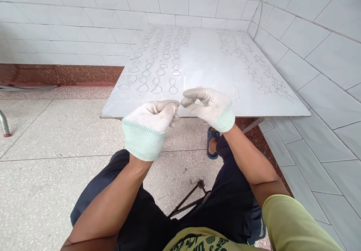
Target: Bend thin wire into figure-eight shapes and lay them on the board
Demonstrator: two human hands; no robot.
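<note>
Both my hands wear white knit gloves with pale green cuffs, and they meet over the near edge of a white table [208,66]. My left hand [158,115] pinches a thin metal wire [189,110] between thumb and fingers. My right hand [207,102] is curled around the same wire, its fingertips close to the left ones. Part of the wire is hidden by the gloves, and its full shape cannot be made out. Behind my hands, several figure-eight wire shapes [173,86] lie in rows on the left of the table.
Several star-shaped wire pieces [258,78] lie on the table's right side. Tiled walls [194,4] stand behind and to the right. Below are a speckled floor [50,183], a dark metal stool frame [187,202] between my legs and a curved metal leg [4,125] at far left.
</note>
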